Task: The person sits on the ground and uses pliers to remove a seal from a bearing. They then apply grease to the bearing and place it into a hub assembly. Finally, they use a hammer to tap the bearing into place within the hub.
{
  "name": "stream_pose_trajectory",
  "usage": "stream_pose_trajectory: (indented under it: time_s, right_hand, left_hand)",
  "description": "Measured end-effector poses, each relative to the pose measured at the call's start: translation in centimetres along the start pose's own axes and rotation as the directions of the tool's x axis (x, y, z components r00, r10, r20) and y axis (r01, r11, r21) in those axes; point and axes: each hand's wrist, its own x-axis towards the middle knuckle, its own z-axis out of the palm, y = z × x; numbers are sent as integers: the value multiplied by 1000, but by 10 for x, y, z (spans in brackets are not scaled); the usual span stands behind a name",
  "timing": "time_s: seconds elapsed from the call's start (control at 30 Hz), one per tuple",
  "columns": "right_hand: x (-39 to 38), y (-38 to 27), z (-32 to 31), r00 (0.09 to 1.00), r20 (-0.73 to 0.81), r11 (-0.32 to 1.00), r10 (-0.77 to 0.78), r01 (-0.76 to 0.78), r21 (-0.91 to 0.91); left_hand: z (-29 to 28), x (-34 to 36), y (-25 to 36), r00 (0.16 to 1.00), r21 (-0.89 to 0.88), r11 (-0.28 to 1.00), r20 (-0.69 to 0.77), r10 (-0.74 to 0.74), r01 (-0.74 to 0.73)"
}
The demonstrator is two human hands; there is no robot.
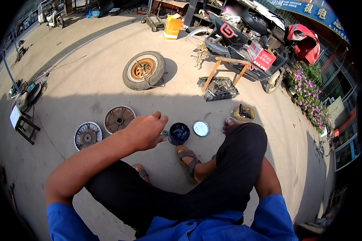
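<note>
My left hand (pixel 147 130) is raised in front of my left knee with its fingers curled. Just past its thumb shows a small ring-shaped part like a bearing (pixel 165 133); I cannot tell whether the hand touches it. Beside it stands a dark blue tub (pixel 179 133) with dark, shiny grease inside. A round, pale lid (pixel 201 128) lies to the tub's right. My right knee hides most of my right hand (pixel 230 126); its bent fingers show beyond the knee with something pale at them. Two wheel hubs, one silvery (pixel 87 135) and one brownish (pixel 119 119), lie left.
Ahead lies a tyre on a rusty rim (pixel 144 70). A cut yellow container (pixel 243 113) with tools stands by my right knee. Beyond are a black crate of tools (pixel 221 89), a wooden frame, and a three-wheeler (pixel 245 44). A small stool (pixel 23 122) stands left, pink flowers (pixel 307 94) right.
</note>
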Motion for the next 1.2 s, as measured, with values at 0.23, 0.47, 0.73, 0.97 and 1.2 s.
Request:
stream_pose_trajectory:
  time_s: [0.23,0.47,0.73,0.97,1.2]
  right_hand:
    - [-21,-33,-2,975,215,996,-50,63,-57]
    - [-47,-60,9,973,226,988,-37,69,-137]
    - [-20,-67,-12,982,184,981,-42,75,-177]
    - [62,-70,8,863,495,843,-103,340,-417]
    - [266,-133,23,855,368,556,-365,518,-650]
  left_hand:
    - [3,-5,-4,1000,-12,1000,28,13,-13]
    - [0,-11,-6,999,-52,998,47,22,-20]
    - [4,5,-6,992,-112,993,117,45,-32]
    - [30,42,-16,939,-202,979,340,57,14]
    - [91,92,-36,836,-484,875,476,272,-9]
